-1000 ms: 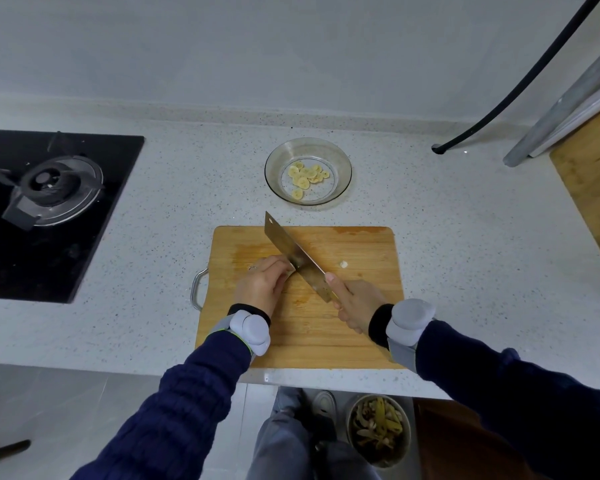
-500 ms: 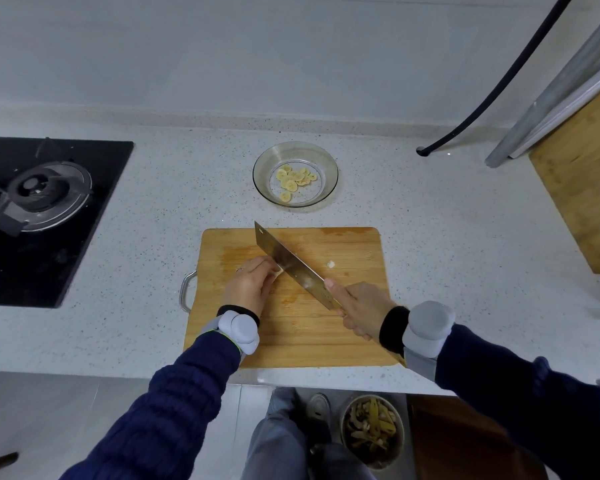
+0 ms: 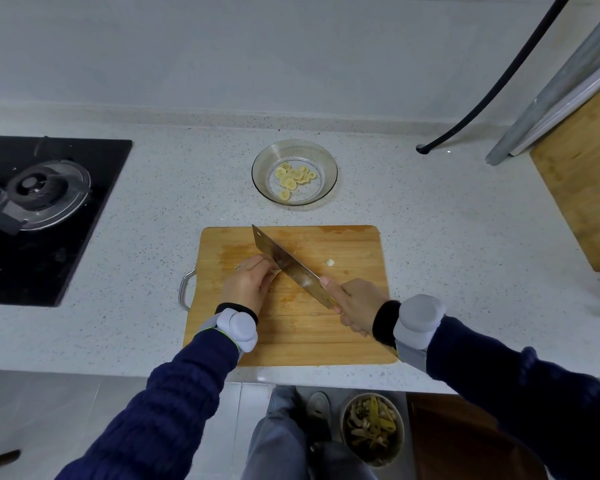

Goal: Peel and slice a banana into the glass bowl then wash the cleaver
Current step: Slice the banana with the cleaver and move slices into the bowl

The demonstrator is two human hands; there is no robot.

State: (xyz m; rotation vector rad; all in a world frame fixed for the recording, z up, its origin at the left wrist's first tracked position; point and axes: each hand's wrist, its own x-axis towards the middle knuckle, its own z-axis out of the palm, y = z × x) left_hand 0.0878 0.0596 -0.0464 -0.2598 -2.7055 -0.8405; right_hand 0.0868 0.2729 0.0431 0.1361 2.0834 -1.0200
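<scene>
Head view: your left hand point(image 3: 248, 284) lies on the cutting board point(image 3: 343, 327) with its fingers curled over the banana point(image 3: 276, 274), of which only a pale edge shows against the blade. Your right hand point(image 3: 355, 303) grips the handle of the cleaver point(image 3: 288, 265). The blade runs diagonally from that hand toward the board's far left, its flat side touching the left fingertips. One small pale scrap point(image 3: 330, 262) lies on the board, right of the blade. The glass bowl point(image 3: 330, 157) stands on the surface point(image 3: 447, 237) just beyond the board, apart from it, with banana slices point(image 3: 293, 176) clustered in its bottom. A stove point(image 3: 39, 192) is set into the surface well to the left. A bin point(image 3: 371, 427) of peels sits on the floor below the near edge.
</scene>
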